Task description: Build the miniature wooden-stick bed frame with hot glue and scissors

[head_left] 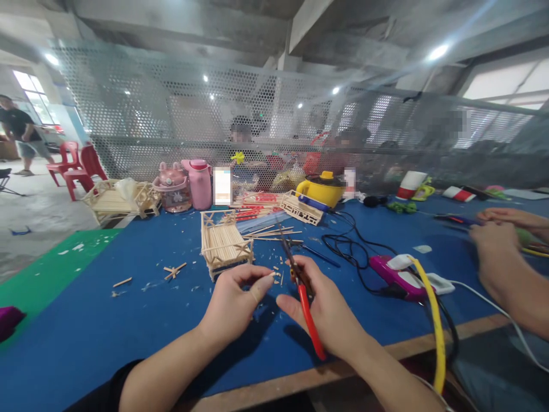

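Broadly, our blue table [128, 320] stretched before us, with a yellow pot [328, 191] toward its far side and another person's hands [495, 240] well off to the right. Nearer us, a frame of pale sticks [223, 243], railed like a toy bed, stood just beyond our left hand [238, 292]. A purple power strip [381, 266] lay to the right of our right hand [319, 294]. In that right hand we grasped a red-handled tool [305, 306], fingers curled about it and thumb stretched out leftward, its dark tip pointing away from us. Left of the frame lay a small cluster of crossed sticks [174, 272]. Between left thumb and fingertip we pinched a tiny pale piece [273, 274], near scattered chips [277, 281] on the tabletop.
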A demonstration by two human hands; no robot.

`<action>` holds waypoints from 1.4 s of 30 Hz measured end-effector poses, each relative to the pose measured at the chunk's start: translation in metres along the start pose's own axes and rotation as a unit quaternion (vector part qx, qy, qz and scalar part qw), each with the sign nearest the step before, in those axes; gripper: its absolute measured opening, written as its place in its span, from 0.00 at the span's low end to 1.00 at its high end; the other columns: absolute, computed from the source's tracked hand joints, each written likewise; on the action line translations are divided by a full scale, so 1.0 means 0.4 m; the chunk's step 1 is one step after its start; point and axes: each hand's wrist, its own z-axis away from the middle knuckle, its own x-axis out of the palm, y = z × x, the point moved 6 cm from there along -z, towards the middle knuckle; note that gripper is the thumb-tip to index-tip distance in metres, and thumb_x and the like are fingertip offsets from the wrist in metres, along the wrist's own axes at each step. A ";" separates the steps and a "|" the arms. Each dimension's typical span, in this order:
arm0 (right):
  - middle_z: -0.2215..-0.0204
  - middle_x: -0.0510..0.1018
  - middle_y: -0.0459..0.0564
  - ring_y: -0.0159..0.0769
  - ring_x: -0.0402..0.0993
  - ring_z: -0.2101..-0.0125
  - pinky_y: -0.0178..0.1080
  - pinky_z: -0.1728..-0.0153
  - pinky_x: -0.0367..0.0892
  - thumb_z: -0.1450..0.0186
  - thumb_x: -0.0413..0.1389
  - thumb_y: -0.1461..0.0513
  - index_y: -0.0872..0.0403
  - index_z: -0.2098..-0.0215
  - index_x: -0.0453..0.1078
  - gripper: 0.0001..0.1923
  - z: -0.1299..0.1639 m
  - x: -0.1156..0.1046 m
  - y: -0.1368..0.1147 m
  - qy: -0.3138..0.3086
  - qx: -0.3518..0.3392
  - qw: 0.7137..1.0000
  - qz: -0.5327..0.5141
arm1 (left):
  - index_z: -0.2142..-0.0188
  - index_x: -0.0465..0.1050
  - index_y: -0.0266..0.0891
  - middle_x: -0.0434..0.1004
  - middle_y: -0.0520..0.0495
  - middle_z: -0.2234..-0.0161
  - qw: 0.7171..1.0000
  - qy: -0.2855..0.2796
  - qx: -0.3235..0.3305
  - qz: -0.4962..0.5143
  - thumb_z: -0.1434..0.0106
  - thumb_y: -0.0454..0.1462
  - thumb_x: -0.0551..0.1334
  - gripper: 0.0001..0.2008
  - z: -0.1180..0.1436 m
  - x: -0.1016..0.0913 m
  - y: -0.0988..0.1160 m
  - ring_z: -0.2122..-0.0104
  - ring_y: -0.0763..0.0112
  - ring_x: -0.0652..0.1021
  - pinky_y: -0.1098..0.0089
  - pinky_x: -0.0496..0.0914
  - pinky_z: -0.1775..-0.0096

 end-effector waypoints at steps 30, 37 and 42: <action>0.57 0.72 0.56 0.44 0.69 0.58 0.45 0.58 0.67 0.45 0.60 0.47 0.53 0.51 0.63 0.30 0.049 0.008 -0.024 -0.018 -0.103 0.992 0.071 | 0.66 0.81 0.40 0.82 0.48 0.67 0.997 -0.017 0.067 0.037 0.42 0.36 0.63 0.07 0.014 -0.008 0.031 0.66 0.67 0.80 0.71 0.72 0.61; 0.60 0.70 0.55 0.43 0.69 0.61 0.44 0.60 0.67 0.45 0.57 0.42 0.54 0.50 0.63 0.33 0.052 0.008 -0.028 -0.020 -0.114 0.991 0.069 | 0.68 0.81 0.42 0.83 0.50 0.69 0.993 -0.046 0.056 0.089 0.43 0.34 0.64 0.06 0.015 -0.004 0.037 0.66 0.68 0.81 0.71 0.73 0.60; 0.61 0.70 0.55 0.42 0.68 0.63 0.43 0.62 0.67 0.45 0.51 0.37 0.54 0.51 0.64 0.36 0.051 0.006 -0.034 -0.029 -0.127 0.990 0.058 | 0.68 0.81 0.42 0.83 0.51 0.69 0.987 -0.068 0.025 0.145 0.44 0.34 0.66 0.04 0.013 0.004 0.036 0.67 0.69 0.81 0.73 0.74 0.61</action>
